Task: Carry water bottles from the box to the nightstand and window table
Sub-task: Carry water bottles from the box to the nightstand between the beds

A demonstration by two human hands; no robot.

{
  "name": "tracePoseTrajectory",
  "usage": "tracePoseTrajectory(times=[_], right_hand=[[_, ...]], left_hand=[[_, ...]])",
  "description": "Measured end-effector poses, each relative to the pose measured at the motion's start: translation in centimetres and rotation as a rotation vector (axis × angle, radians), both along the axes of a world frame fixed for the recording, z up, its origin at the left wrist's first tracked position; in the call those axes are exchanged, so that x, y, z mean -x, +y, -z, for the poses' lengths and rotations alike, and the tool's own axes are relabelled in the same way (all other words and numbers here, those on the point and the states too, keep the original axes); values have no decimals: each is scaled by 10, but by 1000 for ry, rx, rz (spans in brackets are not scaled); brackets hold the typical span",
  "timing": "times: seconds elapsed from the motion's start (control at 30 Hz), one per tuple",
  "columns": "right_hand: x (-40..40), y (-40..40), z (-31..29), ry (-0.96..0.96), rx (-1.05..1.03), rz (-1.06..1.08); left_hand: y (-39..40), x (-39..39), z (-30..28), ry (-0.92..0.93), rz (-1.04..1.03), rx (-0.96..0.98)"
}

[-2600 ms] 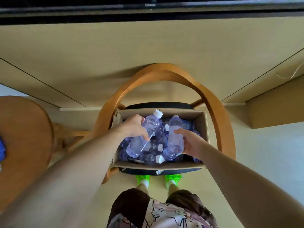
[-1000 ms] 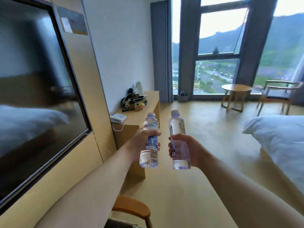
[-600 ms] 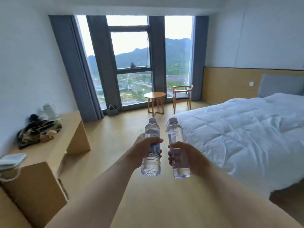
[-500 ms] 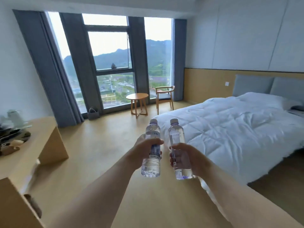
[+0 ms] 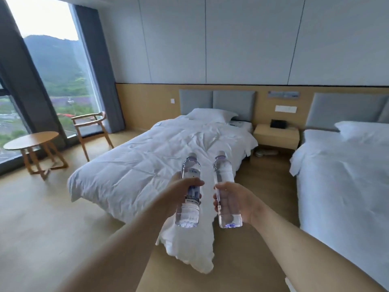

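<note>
My left hand [image 5: 179, 196] grips a clear water bottle [image 5: 189, 213] upright, fingers wrapped round its label. Beside it my right hand [image 5: 235, 202] grips a second clear water bottle [image 5: 224, 171], also upright. Both are held out in front of me over the foot of a bed. The wooden nightstand [image 5: 276, 136] hangs on the far wall between the two beds, with a dark device on top. The round wooden window table [image 5: 31, 140] stands at the far left by the glass. The box is out of view.
A white bed [image 5: 147, 165] lies straight ahead, its duvet corner drooping to the floor. A second white bed [image 5: 345, 175] fills the right side. A strip of wooden floor runs between them to the nightstand. A wooden armchair [image 5: 90, 129] stands by the window.
I lifted one bottle in each hand out of the box and turned right. The view swung from the desk and window to the two beds and the nightstand.
</note>
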State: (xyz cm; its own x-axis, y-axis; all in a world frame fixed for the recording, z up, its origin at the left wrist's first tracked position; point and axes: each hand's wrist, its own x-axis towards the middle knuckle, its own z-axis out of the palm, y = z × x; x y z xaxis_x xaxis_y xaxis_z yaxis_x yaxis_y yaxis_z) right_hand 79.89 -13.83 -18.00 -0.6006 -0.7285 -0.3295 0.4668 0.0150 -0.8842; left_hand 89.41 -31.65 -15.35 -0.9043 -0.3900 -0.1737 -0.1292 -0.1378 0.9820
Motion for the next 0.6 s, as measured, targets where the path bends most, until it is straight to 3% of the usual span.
tracePoseTrajectory(times=[0.23, 0.6], right_hand=[[108, 9, 1, 117, 6, 281], [245, -1, -1, 95, -70, 604]], left_hand=[[-9, 155, 10, 30, 285, 3], [-17, 347, 10, -26, 538, -52]])
